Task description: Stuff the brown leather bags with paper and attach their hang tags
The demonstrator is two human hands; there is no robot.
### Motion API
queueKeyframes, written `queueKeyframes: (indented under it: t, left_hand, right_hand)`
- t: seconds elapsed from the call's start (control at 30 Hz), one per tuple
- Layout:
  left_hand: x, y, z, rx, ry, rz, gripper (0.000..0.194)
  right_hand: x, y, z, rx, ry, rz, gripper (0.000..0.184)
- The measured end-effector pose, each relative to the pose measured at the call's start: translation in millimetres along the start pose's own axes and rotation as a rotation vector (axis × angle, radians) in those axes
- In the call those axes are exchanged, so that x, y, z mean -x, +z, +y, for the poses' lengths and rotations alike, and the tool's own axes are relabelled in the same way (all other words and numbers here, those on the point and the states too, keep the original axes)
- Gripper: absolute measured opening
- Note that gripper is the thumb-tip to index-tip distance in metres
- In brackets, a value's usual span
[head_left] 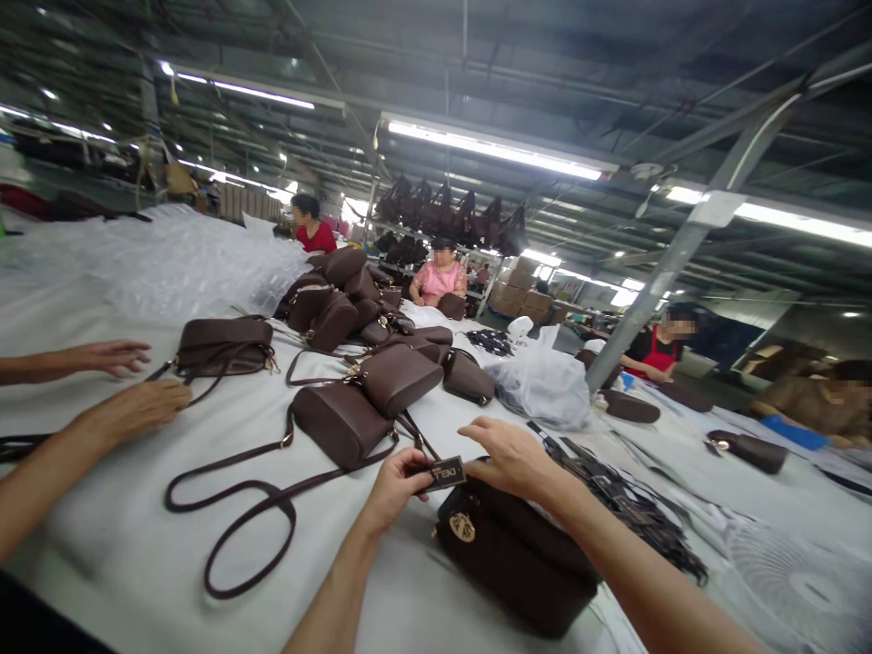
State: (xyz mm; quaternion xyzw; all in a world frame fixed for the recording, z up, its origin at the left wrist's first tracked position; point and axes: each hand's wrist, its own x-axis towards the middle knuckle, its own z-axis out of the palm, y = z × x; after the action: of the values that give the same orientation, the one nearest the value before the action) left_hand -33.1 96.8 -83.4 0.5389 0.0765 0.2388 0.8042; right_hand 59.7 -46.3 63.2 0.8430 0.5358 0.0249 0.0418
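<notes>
My left hand (pixel 401 481) pinches a dark hang tag (pixel 448 473) with gold lettering. Just right of the tag, my right hand (pixel 514 457) hovers with thumb and fingers apart over a dark brown handbag (pixel 518 559). That bag lies before me and carries a round gold emblem (pixel 461 527). Beyond my left hand rests another brown bag (pixel 341 422), whose long strap (pixel 249 568) loops across the white table (pixel 156 563). A heap of dark tags (pixel 627 509) lies right of my right forearm.
At left, a co-worker's hands (pixel 136 406) reach towards a brown bag (pixel 224 345). A pile of brown bags (pixel 341 300) and clear plastic wrapping (pixel 197 259) lie further back. On the right are a metal post (pixel 668 268), a plastic bag (pixel 545 386) and a fan (pixel 804 581). Other people work around the table.
</notes>
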Motion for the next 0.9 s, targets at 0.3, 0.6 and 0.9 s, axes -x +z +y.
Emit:
queueKeyframes:
  t: [0.3,0.6,0.9]
  left_hand:
    - [69,-90.2,43,-0.506,-0.088,0.026,0.014]
    - [45,-2.3,31,-0.708,0.272,-0.039,0.049]
    - [2,38.5,36,-0.957,0.298,-0.368,0.043]
  right_hand:
    - [65,35,39,-0.140,0.125,0.010,0.043]
    - [83,25,36,-0.238,0.053,0.062,0.048]
    - [117,27,67,-0.292,0.155,0.182,0.080]
